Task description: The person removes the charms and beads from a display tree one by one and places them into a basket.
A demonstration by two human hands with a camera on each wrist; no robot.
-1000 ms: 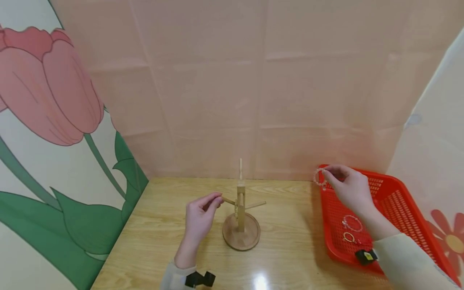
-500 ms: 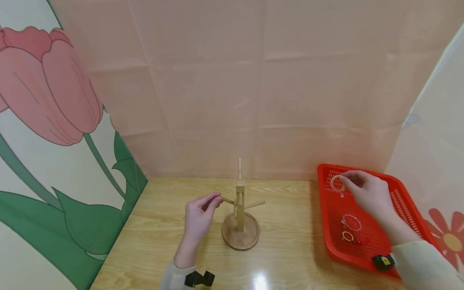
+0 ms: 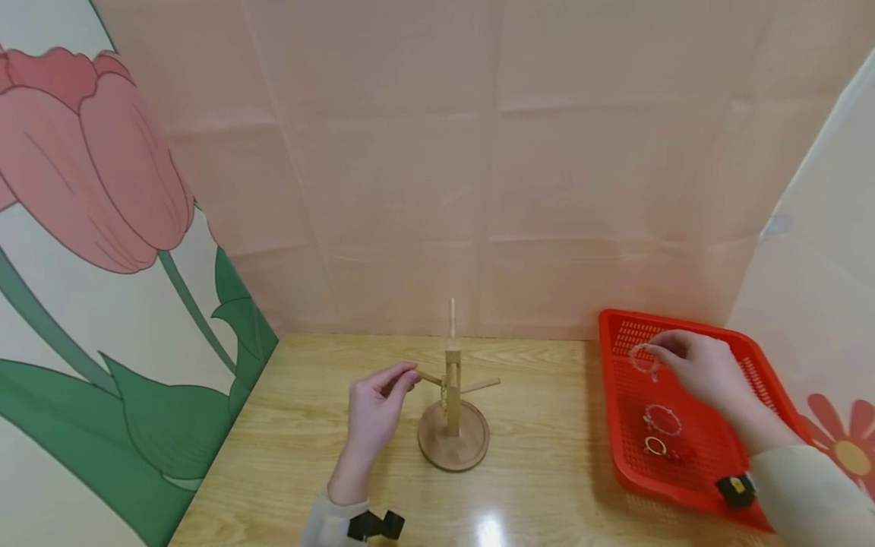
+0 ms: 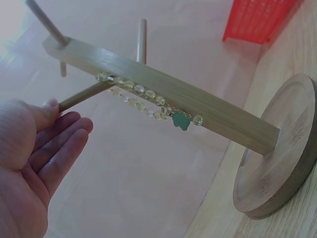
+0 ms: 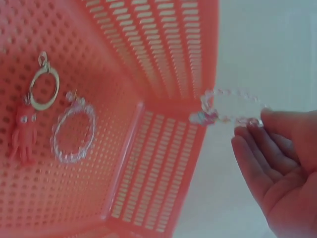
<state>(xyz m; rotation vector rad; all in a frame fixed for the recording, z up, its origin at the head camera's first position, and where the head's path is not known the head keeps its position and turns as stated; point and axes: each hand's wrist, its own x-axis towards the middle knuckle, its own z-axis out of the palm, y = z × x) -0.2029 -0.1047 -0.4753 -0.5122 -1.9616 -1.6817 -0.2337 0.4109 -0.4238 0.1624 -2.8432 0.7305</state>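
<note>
My left hand (image 3: pixel 376 410) pinches the tip of a peg on a wooden jewelry stand (image 3: pixel 453 410) with a round base. A yellow beaded bracelet (image 4: pixel 141 94) with a green charm hangs on that peg, close against the post. Over the red basket (image 3: pixel 618 456), my right hand (image 3: pixel 704 372) pinches a clear beaded bracelet (image 5: pixel 230 94) between thumb and fingertips; a small pinkish charm dangles from it. Inside the basket lie a second clear beaded bracelet (image 5: pixel 74 131) and a keychain (image 5: pixel 44 89) with a metal ring and a red figure.
The stand's other pegs (image 3: pixel 481 386) stick out right and upward. Behind the wooden table (image 3: pixel 540 456) hangs a pinkish cloth backdrop (image 3: pixel 410 190). A tulip-printed panel (image 3: pixel 102 304) borders the left, and a flower-printed one (image 3: pixel 848 342) the right.
My right hand has moved rightward and slightly down with the clear bracelet, from the basket's far left corner to over its inside. The left hand stays on the peg.
</note>
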